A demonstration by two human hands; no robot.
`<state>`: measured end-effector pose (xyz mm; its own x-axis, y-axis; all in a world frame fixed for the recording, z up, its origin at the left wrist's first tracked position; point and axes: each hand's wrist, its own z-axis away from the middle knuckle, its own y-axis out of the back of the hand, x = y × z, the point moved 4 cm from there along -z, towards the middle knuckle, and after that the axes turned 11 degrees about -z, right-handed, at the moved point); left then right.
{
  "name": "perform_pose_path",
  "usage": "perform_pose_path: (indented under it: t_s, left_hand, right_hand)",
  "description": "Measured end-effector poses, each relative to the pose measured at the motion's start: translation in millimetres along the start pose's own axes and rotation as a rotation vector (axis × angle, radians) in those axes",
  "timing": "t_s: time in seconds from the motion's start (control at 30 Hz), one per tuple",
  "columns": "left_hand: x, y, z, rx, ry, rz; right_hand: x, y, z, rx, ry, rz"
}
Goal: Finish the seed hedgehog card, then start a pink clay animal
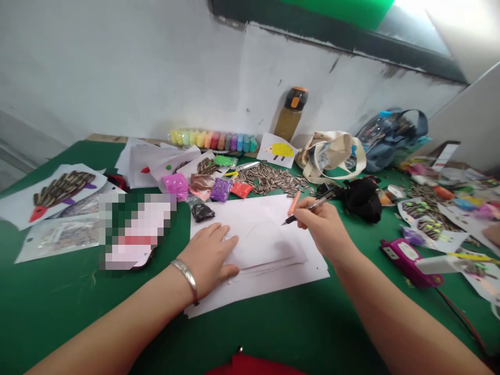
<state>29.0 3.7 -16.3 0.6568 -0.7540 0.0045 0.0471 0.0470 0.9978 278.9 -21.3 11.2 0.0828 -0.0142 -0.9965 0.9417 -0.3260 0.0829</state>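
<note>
My left hand (213, 255) lies flat with its fingers spread on a stack of white paper (258, 286). A silver bracelet (186, 276) circles that wrist. In my right hand (318, 221) is a black pen (310, 207), its tip at or just over the top sheet. A thin curved line (260, 225) is drawn on that sheet, left of the pen tip. Just beyond my right hand is an orange stick-like piece (294, 202). A black packet (202, 211) sits at the paper's upper left corner.
Sunflower seeds (269, 178) are heaped behind the paper, beside coloured clay packets (222, 189). A bottle (291, 112) and a cloth bag (332, 153) stand by the wall. A phone-like object (136, 232), blurred out, lies left. A purple device (410, 260) sits right.
</note>
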Motion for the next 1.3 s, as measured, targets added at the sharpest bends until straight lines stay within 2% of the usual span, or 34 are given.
perform_pose_path:
  t_s: [0.17,0.3,0.37,0.43,0.5,0.57,0.73,0.93,1.17,1.3]
  left_hand:
    - [1.4,0.3,0.1,-0.006,-0.006,-0.023]
    - [1.3,-0.4,0.8,0.008,0.008,0.003]
    - [1.2,-0.7,0.9,0.005,0.011,0.021]
    - [0.9,-1.0,1.3,-0.001,0.016,0.034]
    - [0.3,-1.3,1.8,-0.002,0.021,0.041]
    - [-0.4,-1.9,2.3,-0.002,0.022,0.045]
    - [-2.9,-5.1,2.4,-0.036,0.021,0.04]
    - [-4.7,-7.1,4.0,-0.05,0.004,0.027]
    - [-1.5,-5.6,3.7,-0.019,0.01,0.015]
    - [1.1,-6.6,1.9,-0.016,0.024,-0.014]
  right_hand:
    - [10.7,-22.4,23.3,-0.106,-0.036,-0.006]
    - [18.3,-36.0,30.7,-0.17,0.022,0.043]
    - [20.4,-31.8,28.7,-0.137,0.061,0.04]
    - [23.2,-20.7,25.0,-0.05,0.081,0.015]
    - [27.5,-8.9,22.0,0.041,0.074,-0.024]
    - [32.1,-3.1,21.0,0.073,0.054,-0.045]
    - [40.7,-11.4,23.2,0.02,-0.007,-0.069]
    - [42.7,-13.3,21.1,0.059,-0.026,-0.14]
    - [40.4,-17.5,23.4,-0.012,-0.056,-0.033]
    - [38.8,-17.9,23.5,-0.013,-0.025,-0.031]
